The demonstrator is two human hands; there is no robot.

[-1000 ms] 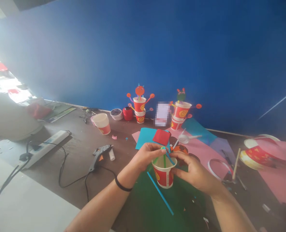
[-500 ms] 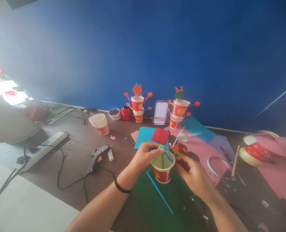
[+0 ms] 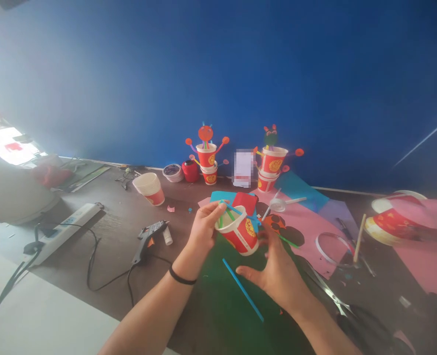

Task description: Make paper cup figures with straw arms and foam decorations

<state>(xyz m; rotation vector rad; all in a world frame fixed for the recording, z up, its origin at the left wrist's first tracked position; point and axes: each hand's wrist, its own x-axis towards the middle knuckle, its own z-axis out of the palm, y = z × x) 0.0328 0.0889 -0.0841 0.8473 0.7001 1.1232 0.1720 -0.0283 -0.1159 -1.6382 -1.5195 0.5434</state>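
My left hand (image 3: 204,224) grips the left side of a red and white paper cup (image 3: 246,233), its thumb and finger up at the rim by the straws. The cup is tilted. Inside its mouth lie a green straw piece (image 3: 230,214) and a blue straw piece (image 3: 233,207). My right hand (image 3: 279,264) stands open at the cup's right side, thumb spread away; whether its fingertips touch the cup I cannot tell. A loose blue straw (image 3: 242,290) lies on the green paper (image 3: 218,305) below the cup.
Two paper-cup figures (image 3: 207,157) (image 3: 273,160) stand at the back. A glue gun (image 3: 149,238), a power strip (image 3: 68,229) and stacked cups (image 3: 150,189) are at left. Scissors (image 3: 336,298), a tape roll (image 3: 277,205) and pink paper (image 3: 307,231) lie at right.
The cup has risen slightly and tipped, its mouth turning towards the left. My left hand moved left and up with it. My right hand has spread its thumb from its fingers.
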